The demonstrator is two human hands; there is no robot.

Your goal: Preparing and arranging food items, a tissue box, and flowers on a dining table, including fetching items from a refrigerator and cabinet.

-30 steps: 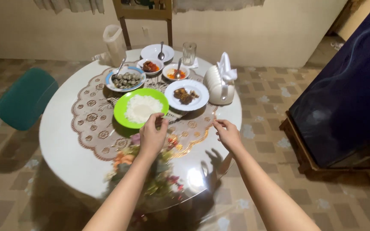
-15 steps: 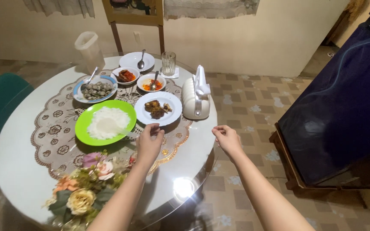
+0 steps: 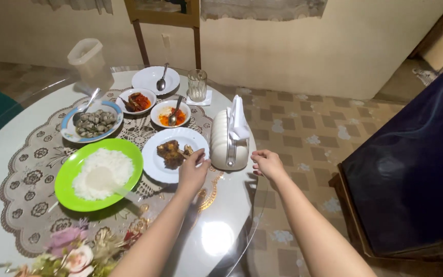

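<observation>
My left hand (image 3: 193, 172) reaches over the round glass-topped table (image 3: 221, 225), its fingers pinched on the right rim of a white plate (image 3: 156, 163) of fried meat. Left of that plate lies a green plate (image 3: 67, 191) heaped with white rice. My right hand (image 3: 267, 163) hovers at the table's right edge with fingers loosely curled and nothing in them, just right of a white napkin holder (image 3: 226, 146) with a napkin sticking up.
Farther back stand a blue-rimmed plate of clams (image 3: 91, 123), two small bowls of red sauce (image 3: 138, 100) with spoons, a white plate with a spoon (image 3: 155, 79), a glass (image 3: 197, 85) and a plastic jug (image 3: 89, 60). Flowers (image 3: 70, 251) sit near me. A dark cloth-covered cabinet (image 3: 411, 164) stands right.
The view has swung right and closer. My left hand has moved from the green plate's edge to the white plate's right rim. My right hand stayed near the table edge.
</observation>
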